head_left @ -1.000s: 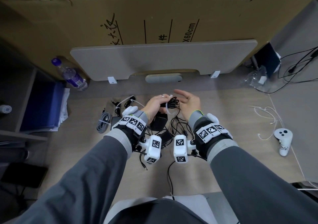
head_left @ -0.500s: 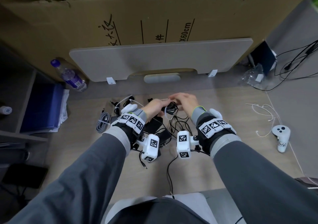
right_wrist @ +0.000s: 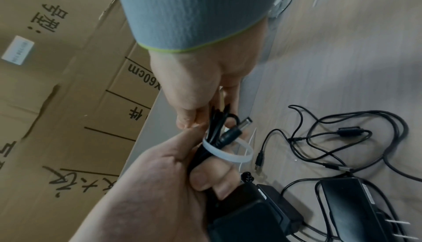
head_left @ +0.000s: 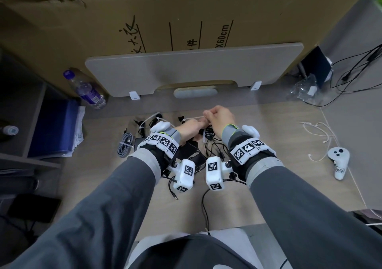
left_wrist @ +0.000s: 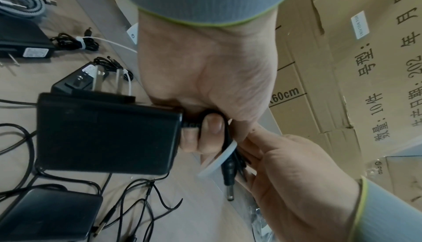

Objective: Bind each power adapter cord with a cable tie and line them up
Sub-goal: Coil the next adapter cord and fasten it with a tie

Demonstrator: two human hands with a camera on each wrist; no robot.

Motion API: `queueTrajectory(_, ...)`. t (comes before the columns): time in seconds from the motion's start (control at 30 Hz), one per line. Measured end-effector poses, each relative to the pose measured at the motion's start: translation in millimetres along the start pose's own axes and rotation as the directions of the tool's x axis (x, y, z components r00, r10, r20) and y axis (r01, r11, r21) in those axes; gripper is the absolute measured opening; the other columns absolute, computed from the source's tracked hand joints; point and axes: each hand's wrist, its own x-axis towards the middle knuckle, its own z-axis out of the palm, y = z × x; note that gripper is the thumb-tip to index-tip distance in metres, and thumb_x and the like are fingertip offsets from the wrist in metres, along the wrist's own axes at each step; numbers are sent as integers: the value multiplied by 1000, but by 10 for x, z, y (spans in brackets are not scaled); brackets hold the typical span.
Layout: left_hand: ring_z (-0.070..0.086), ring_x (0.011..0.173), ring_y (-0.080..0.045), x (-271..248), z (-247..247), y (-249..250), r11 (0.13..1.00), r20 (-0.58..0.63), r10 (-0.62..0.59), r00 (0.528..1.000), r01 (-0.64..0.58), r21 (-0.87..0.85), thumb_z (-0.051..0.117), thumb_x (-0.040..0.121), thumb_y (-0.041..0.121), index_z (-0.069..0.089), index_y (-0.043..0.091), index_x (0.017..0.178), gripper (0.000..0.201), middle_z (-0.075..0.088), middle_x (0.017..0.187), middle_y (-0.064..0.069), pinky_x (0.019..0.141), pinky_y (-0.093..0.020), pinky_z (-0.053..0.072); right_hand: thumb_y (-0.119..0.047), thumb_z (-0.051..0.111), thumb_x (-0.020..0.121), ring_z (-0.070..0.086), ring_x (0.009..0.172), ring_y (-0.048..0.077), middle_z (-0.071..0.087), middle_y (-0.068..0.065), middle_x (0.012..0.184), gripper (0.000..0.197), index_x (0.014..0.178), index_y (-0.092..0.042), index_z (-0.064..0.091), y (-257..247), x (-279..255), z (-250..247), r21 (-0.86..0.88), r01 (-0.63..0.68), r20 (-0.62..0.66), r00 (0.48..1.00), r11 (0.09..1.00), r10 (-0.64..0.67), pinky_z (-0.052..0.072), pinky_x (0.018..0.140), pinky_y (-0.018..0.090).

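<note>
The power adapter (left_wrist: 107, 132) is black, and its cord (right_wrist: 214, 124) is black too. The cable tie (right_wrist: 228, 153) around the cord is milky white. The sleeve cuff (right_wrist: 194, 11) is grey with a bright green edge. At 12 o'clock, the cardboard box (head_left: 186, 20) is brown with black writing. At 10 o'clock, the bottle (head_left: 86, 88) has a purple cap and label.

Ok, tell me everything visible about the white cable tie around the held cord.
The cable tie is a flat, translucent white plastic strip forming a loose loop, not cinched tight, around the folded black cord beside its barrel plug. The left hand grips the cord below it; the right hand pinches above. Its locking head is hidden.
</note>
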Motion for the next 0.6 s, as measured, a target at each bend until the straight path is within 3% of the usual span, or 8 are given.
queueTrajectory(0.1, 45, 58, -11, -8, 39, 16, 998, -12, -47, 999, 46, -48, 38, 104, 42, 58, 30, 104, 23, 59, 80, -2, 52, -20, 32, -34, 60, 93, 61, 83, 15, 67, -6, 79, 15, 85, -22, 61, -26, -6, -39, 41, -20, -29, 999, 999, 21, 40, 76, 23)
queueTrajectory(0.2, 39, 46, -10, -22, 71, 34, 993, -31, -119, 992, 119, -22, 42, 102, 27, 54, 18, 78, 29, 53, 59, 3, 44, -19, 30, -31, 57, 96, 62, 70, 1, 69, -11, 62, 17, 87, -17, 62, -119, -41, -81, 113, 20, -61, 998, 993, -13, 41, 70, 19)
queueTrajectory(0.27, 36, 47, -13, -19, 91, -11, 983, -47, -176, 983, 178, 51, 44, 99, 16, 58, 9, 77, 27, 50, 50, 3, 46, -22, 31, -28, 57, 96, 69, 71, 10, 73, -5, 65, 16, 86, -16, 61, -227, -41, -106, 203, 69, -53, 997, 977, -60, 51, 74, 21)
queueTrajectory(0.33, 38, 53, -17, 58, 70, -104, 971, -138, -213, 967, 225, 76, 44, 98, 6, 60, -1, 82, 24, 48, 60, -5, 51, -24, 33, -24, 58, 96, 72, 74, 23, 73, 2, 66, 14, 87, -13, 61, -326, -30, -128, 287, 112, -19, 994, 951, -111, 59, 80, 36)
queueTrajectory(0.4, 42, 57, -18, 85, 33, -118, 973, -220, -221, 950, 229, 15, 43, 98, 2, 53, 4, 74, 26, 47, 68, -8, 54, -26, 35, -20, 58, 96, 71, 71, 28, 72, 4, 64, 13, 88, -11, 60, -363, -47, -145, 307, 142, 10, 988, 941, -152, 60, 80, 42)
queueTrajectory(0.47, 54, 73, -23, 109, -20, -129, 976, -219, -214, 952, 219, -2, 46, 96, 3, 56, 4, 79, 20, 55, 82, -11, 69, -31, 47, -21, 57, 96, 70, 67, 28, 70, 3, 61, 14, 86, -12, 59, -322, -51, -112, 320, 153, 21, 986, 935, -168, 59, 81, 46)
queueTrajectory(0.53, 55, 90, -27, 142, -85, -202, 978, -235, -211, 949, 204, -53, 48, 91, 7, 57, 4, 79, 16, 55, 85, -12, 91, -44, 48, -20, 57, 96, 69, 63, 28, 66, 1, 58, 14, 83, -15, 58, -277, -54, -79, 334, 141, 20, 988, 932, -156, 59, 80, 48)
queueTrajectory(0.6, 52, 91, -26, 135, -127, -270, 983, -281, -181, 943, 184, -16, 47, 91, 11, 50, 15, 69, 23, 51, 77, -5, 91, -46, 47, -17, 56, 97, 62, 56, 25, 61, 0, 55, 14, 83, -15, 56, -256, -49, -65, 357, 113, 26, 991, 927, -130, 60, 76, 49)
